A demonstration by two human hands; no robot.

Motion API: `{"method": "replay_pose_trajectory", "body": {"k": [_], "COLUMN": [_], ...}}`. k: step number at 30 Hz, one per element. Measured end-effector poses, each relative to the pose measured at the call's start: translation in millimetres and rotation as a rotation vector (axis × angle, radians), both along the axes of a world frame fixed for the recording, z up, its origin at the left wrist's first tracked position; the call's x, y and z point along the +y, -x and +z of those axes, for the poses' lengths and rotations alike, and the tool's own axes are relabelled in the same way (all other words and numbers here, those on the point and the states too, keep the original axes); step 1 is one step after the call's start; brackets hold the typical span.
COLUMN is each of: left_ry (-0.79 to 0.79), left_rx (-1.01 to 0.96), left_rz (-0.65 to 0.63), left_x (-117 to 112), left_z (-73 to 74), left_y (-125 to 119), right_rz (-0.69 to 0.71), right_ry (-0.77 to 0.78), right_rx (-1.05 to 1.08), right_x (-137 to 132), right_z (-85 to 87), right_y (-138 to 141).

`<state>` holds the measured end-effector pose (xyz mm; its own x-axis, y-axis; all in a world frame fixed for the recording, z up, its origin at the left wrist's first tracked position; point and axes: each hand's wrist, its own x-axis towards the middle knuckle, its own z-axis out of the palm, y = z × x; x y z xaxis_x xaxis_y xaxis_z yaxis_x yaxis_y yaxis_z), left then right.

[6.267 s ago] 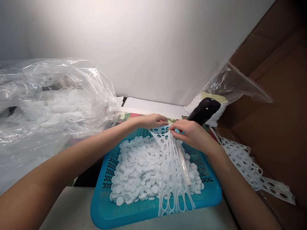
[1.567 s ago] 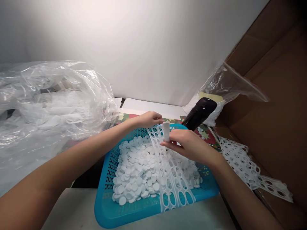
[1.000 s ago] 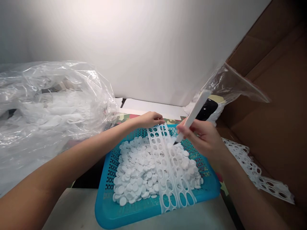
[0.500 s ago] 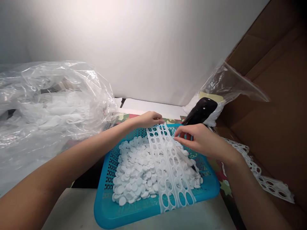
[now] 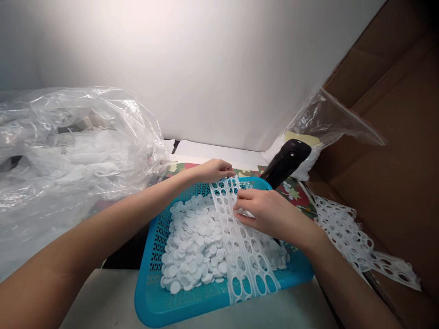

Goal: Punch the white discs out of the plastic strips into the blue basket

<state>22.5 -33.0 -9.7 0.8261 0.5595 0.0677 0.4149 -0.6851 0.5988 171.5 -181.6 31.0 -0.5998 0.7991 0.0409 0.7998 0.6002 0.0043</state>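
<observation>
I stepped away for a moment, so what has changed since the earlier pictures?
The perforated white strip, bunched at first, now lies flat down the blue basket. The right hand has moved from the strip's far end to its middle and no longer holds the white stick. The left hand stays at the far end; the white discs remain heaped in the basket.

Discs (image 5: 192,251) in a basket (image 5: 148,292), punched strip (image 5: 245,269) lying across them, plastic bag (image 5: 78,146) left of the basket, cardboard box (image 5: 384,151) on the right, more strip (image 5: 346,233) in it
</observation>
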Motion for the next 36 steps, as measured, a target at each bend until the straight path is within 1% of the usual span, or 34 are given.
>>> {"method": "replay_pose_trajectory", "body": {"k": [4, 8, 11, 14, 18, 22, 32, 36], "left_ry": [0.003, 0.005, 0.005, 0.010, 0.017, 0.007, 0.000, 0.004], "left_rx": [0.002, 0.006, 0.003, 0.001, -0.004, 0.001, -0.006, -0.010], "left_rz": [-0.005, -0.002, -0.009, -0.009, -0.015, -0.034, -0.065, -0.074], "left_x": [0.7, -0.1, -1.1, -2.2, -2.9, -2.3, -0.4, -2.1], "left_z": [-0.5, 0.5, 1.3, 1.7, 1.7, 1.8, 2.4, 2.9], "left_y": [-0.5, -0.5, -0.4, -0.3, -0.2, -0.1, 0.1, -0.7], "right_rz": [0.012, 0.018, -0.044, -0.134, -0.186, -0.219, -0.264, -0.300], "right_ry": [-0.085, -0.104, -0.119, -0.187, -0.252, -0.266, -0.300, -0.315], "right_rx": [-0.067, -0.044, 0.005, 0.062, 0.101, 0.111, 0.188, 0.193], "right_x": [0.4, -0.3, 0.3, 3.4, 9.9, 15.1, 19.4, 26.8], "right_z": [-5.2, -0.1, 7.5, 10.5, 5.4, 0.1, -4.5, -8.5], "right_y": [4.3, 3.3, -3.6, -12.5, -19.0, -19.6, -18.7, -25.7]}}
